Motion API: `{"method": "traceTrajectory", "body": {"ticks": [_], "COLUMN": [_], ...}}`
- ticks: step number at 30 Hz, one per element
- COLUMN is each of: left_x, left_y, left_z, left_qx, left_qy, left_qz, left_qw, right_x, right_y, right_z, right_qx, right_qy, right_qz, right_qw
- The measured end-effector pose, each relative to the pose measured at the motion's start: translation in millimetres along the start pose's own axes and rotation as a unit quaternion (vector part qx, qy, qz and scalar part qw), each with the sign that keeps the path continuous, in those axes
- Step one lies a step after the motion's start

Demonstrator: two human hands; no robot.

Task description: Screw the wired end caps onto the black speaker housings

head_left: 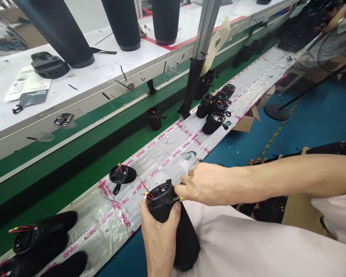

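Note:
My left hand [161, 234] is wrapped round a black fabric-covered cylindrical speaker housing [187, 238], tilted with its open end up and its lower end against my clothing. Red wires with small connectors [148, 194] stick out of that open end. At the rim's right side, my right hand [204, 184] is closed in a pinch. A small yellow piece [181, 198] shows below its fingers; what it belongs to is hidden. Left of my hands, another housing [127, 175] lies on the tape-covered bench strip [158, 161], a loop strap beside it.
Several housings [215, 123] are grouped farther along the strip, and more [46, 234] lie at the lower left. A metal post [200, 50] rises behind the strip. Large black cylinders [165, 23] stand on the white shelf [103, 77]. Boxes are at the right, beside a person.

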State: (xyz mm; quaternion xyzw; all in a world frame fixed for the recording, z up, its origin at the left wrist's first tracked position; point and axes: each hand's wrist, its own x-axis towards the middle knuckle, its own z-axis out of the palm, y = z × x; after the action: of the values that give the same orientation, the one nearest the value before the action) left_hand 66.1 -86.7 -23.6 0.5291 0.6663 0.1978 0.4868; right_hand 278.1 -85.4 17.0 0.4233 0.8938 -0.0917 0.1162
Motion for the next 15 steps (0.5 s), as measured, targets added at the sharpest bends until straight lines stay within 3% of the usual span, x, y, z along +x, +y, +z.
{"method": "traceTrajectory", "body": {"ticks": [5, 9, 12, 15], "left_x": [1, 4, 7, 12], "left_y": [-2, -6, -10, -16], "left_z": [1.6, 3.1, 2.0, -0.6], "left_qx": [0.027, 0.030, -0.001, -0.074], "left_qy": [-0.002, 0.004, -0.006, -0.033], "left_qz": [-0.012, -0.013, -0.008, 0.004], "left_qw": [1.000, 0.999, 1.000, 0.997], "right_x": [2, 7, 8, 4], "right_y": [-1, 0, 2, 8], "right_z": [-8, 2, 13, 18], "right_qx": [-0.004, 0.014, 0.036, 0.102], "right_qy": [-0.031, -0.028, 0.008, 0.091], "right_qz": [-0.013, -0.007, -0.007, 0.010], "right_qw": [0.999, 0.999, 0.999, 0.991]}}
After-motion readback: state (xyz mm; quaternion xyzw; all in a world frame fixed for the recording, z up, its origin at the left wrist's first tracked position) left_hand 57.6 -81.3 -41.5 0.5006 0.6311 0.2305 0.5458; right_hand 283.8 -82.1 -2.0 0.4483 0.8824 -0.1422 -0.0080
